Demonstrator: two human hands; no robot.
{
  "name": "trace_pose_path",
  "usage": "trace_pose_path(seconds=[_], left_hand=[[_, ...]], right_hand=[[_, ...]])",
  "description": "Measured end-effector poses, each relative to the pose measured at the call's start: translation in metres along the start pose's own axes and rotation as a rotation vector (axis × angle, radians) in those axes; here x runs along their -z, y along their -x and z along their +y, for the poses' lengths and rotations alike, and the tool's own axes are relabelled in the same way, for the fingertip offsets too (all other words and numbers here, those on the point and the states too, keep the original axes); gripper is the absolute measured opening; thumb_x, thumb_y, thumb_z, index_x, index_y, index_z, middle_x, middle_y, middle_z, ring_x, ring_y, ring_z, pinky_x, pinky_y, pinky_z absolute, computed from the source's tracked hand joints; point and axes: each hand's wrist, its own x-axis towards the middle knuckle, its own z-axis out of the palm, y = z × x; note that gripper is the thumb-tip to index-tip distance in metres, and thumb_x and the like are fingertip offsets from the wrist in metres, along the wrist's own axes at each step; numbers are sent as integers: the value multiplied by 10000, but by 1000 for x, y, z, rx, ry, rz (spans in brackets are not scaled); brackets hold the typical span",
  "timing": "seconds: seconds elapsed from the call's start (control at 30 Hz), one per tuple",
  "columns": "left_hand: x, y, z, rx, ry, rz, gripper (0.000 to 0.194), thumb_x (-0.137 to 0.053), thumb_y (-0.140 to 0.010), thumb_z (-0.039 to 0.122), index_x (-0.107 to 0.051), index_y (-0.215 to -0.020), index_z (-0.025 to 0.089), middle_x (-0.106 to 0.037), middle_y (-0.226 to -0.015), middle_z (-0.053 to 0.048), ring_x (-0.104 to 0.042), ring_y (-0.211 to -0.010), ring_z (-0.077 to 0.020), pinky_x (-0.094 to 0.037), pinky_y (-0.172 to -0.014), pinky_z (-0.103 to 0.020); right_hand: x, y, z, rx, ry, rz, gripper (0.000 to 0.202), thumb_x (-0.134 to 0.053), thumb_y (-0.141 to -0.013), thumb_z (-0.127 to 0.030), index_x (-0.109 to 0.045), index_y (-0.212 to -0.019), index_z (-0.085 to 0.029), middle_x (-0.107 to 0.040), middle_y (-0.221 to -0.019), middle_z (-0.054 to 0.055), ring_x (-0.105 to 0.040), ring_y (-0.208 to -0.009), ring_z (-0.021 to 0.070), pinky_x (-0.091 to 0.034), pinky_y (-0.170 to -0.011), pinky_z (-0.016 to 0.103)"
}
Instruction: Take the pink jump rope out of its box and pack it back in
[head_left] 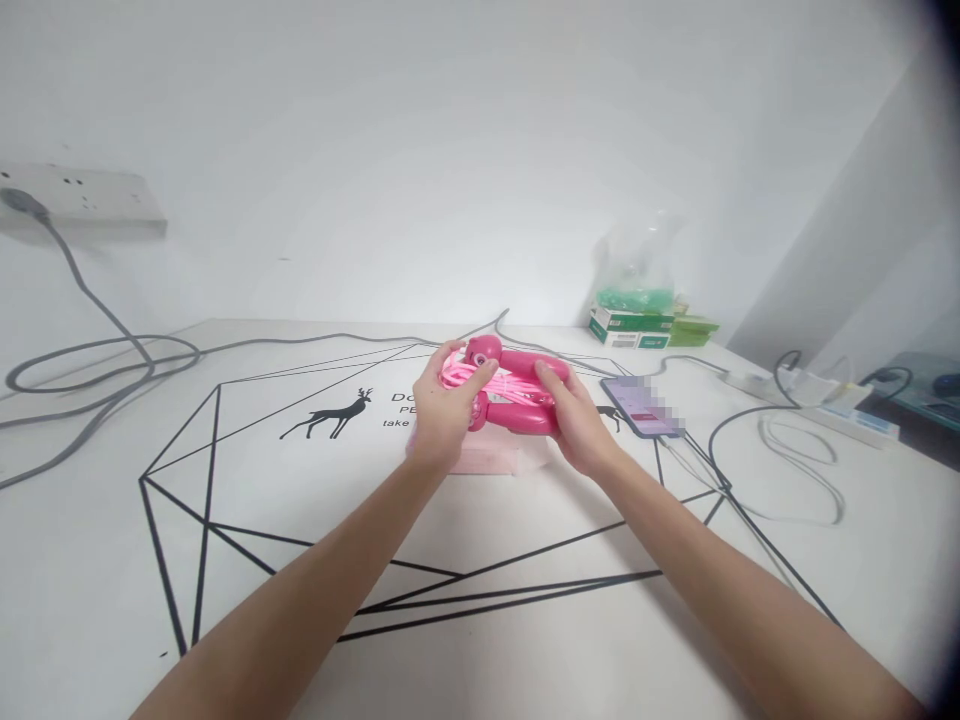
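Observation:
Between my two hands is a pink skipping rope, its cord bundled in the middle with the two darker pink handles above and below it. My left hand grips the end with the rounded, face-shaped handle heads. The other end, with the plain handle shafts, is in my right hand, thumb on top. Beneath the rope, on the table, lies a pale pink flat packet or box, partly hidden by the rope and my left hand.
The white table carries black line art, lettering and a deer print. To the right lie a phone, a power strip and loose cables. Green-and-white boxes under a plastic bag stand by the wall. A grey cable coils at left.

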Motion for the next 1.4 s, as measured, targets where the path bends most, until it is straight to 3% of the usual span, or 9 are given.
trace_pose_path(seconds=[0.1,0.23,0.43,0.63,0.83,0.93,1.1,1.27,1.4], left_hand=[[-9,8,-6,-35,-49,71,530,-730,-742,493,-535,-1186,278,-642,-1063,-32,-666,-890,-171,-566,-702,-258],[-19,18,-10,5,-40,84,557,-721,-750,496,-491,-1217,298,-641,-1103,-25,-673,-908,-170,-578,-704,-262],[-24,23,-14,45,-17,57,594,-734,-756,476,-461,-1245,278,-622,-1159,-51,-666,-975,-191,-579,-760,-283],[-19,17,-22,48,-141,-106,582,-658,-825,516,-437,-1317,295,-620,-1219,-62,-659,-1019,-211,-562,-794,-312],[-9,11,-22,-183,-357,-291,556,-471,-946,474,-344,-1442,258,-485,-1435,-85,-442,-1339,-214,-406,-1052,-348],[-3,9,-23,-258,-622,-390,625,-426,-947,523,-291,-1492,247,-390,-1518,-88,-326,-1418,-242,-286,-1136,-403],[5,5,-35,-357,-1030,-611,751,-410,-904,636,-320,-1490,177,-350,-1540,-130,-291,-1432,-296,-204,-1165,-456],[3,5,-45,-455,-1205,-646,669,-403,-913,608,-486,-1392,148,-420,-1493,-156,-347,-1397,-316,-200,-1161,-492],[0,8,-38,-372,-1222,-670,573,-406,-925,515,-499,-1383,182,-414,-1502,-131,-331,-1412,-296,-198,-1165,-497]], right_hand=[[-6,-1,12,29,-25,140,510,-561,-828,-634,-473,-1223,-325,-655,-1123,26,-692,-803,217,-592,-562,340],[-4,-3,15,74,-26,235,495,-546,-812,-659,-488,-1155,-306,-653,-1023,25,-671,-716,202,-553,-465,295],[4,-8,20,68,-32,301,328,-588,-784,-519,-549,-989,-266,-615,-876,10,-629,-613,187,-486,-360,270],[18,-16,29,57,-67,349,299,-607,-749,-477,-569,-937,-249,-624,-804,-8,-615,-569,176,-476,-357,277],[43,-28,37,138,-78,443,307,-596,-750,-475,-564,-951,-247,-625,-791,-21,-605,-522,166,-455,-343,273],[55,-27,46,159,-62,492,328,-589,-756,-490,-561,-979,-251,-633,-826,-18,-617,-548,169,-486,-372,284],[75,-24,64,174,-126,647,333,-645,-735,-465,-609,-956,-219,-630,-846,-4,-638,-661,181,-536,-461,291],[90,-29,77,224,-61,713,300,-694,-699,-401,-650,-906,-189,-635,-844,3,-622,-763,171,-547,-654,294],[93,-30,82,289,96,665,310,-684,-706,-430,-666,-898,-188,-651,-874,9,-605,-838,185,-515,-786,329]])
